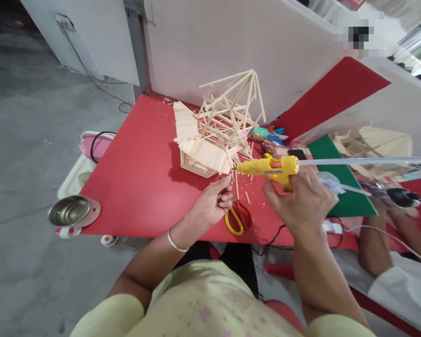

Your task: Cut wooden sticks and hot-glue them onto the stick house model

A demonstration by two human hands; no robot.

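My right hand [301, 199] grips a yellow hot glue gun [266, 165], from whose back end a long clear glue stick [365, 160] sticks out. The gun's nozzle points left, close to the fingertips of my left hand [214, 199]. Those fingers are pinched together; a thin light piece may be between them, too small to make out. Just beyond the left hand stands a model built of thin wooden sticks [206, 157], with slatted roof panels. An open frame of wooden sticks [231, 107] rises behind it. Scissors with yellow and red handles [238, 220] lie below the gun.
A metal-lined cup [72, 213] stands at the table's left corner. Loose sticks and scraps are strewn near the model. A green board [344, 182] lies to the right, beside another person's arms [373, 238]. Cables run along the front edge of the red table [133, 187].
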